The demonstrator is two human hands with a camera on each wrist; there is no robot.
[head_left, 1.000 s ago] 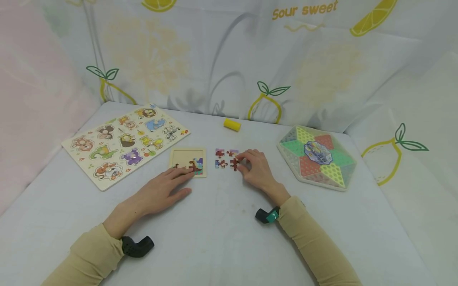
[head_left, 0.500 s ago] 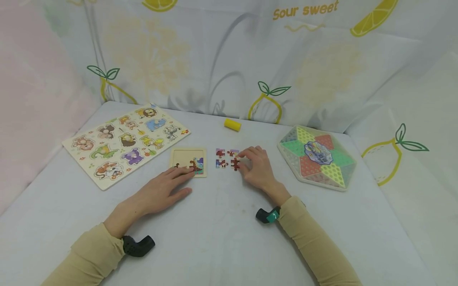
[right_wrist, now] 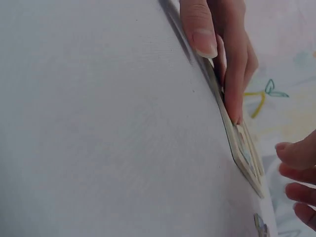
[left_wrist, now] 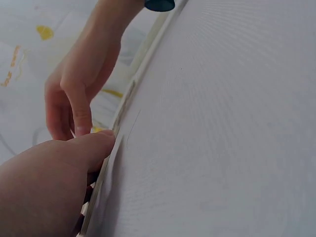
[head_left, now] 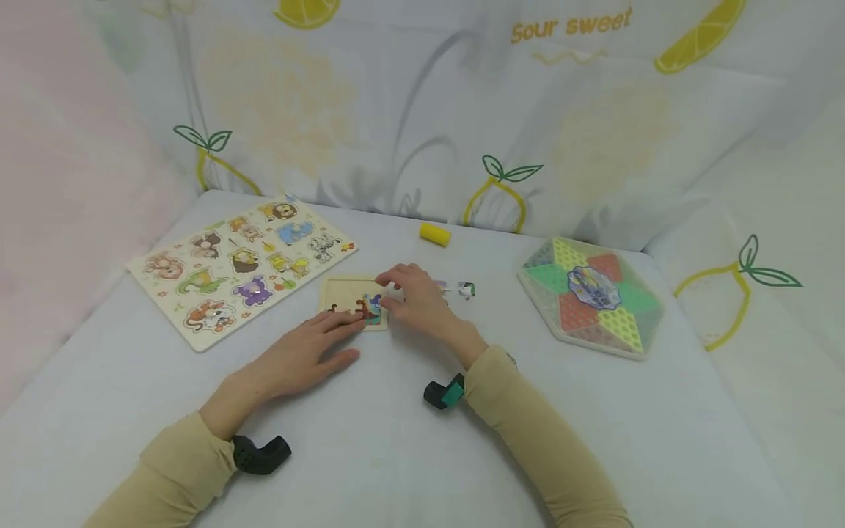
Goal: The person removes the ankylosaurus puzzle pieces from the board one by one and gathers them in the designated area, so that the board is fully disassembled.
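Observation:
My left hand [head_left: 300,356] rests with extended fingers on the lower left of a small wooden puzzle tray [head_left: 350,281]. Jigsaw pieces [head_left: 371,308] with a dinosaur picture fill the tray's lower right, and my fingers cover part of its lower side. In the right wrist view, the left thumb [right_wrist: 204,42] lies along the tray's near edge and a fingertip presses inside. My right hand [head_left: 422,304] hovers at the tray's right edge, fingers loosely bent. Thumb and fingertips stand apart, with nothing showing between them. Beyond that hand lies a loose puzzle piece [head_left: 466,290]; others are partly hidden by it.
A large animal peg puzzle [head_left: 240,271] lies at the back left. The hexagonal board game [head_left: 590,297] is on the right. Near the back edge sits a yellow cylinder [head_left: 435,235]. A lemon-print cloth [head_left: 370,95] hangs behind the white table.
My right hand has moved left from the loose pieces to the tray's right edge, uncovering a piece on the right and hiding others. My left hand stays on the tray. The head view shifts slightly.

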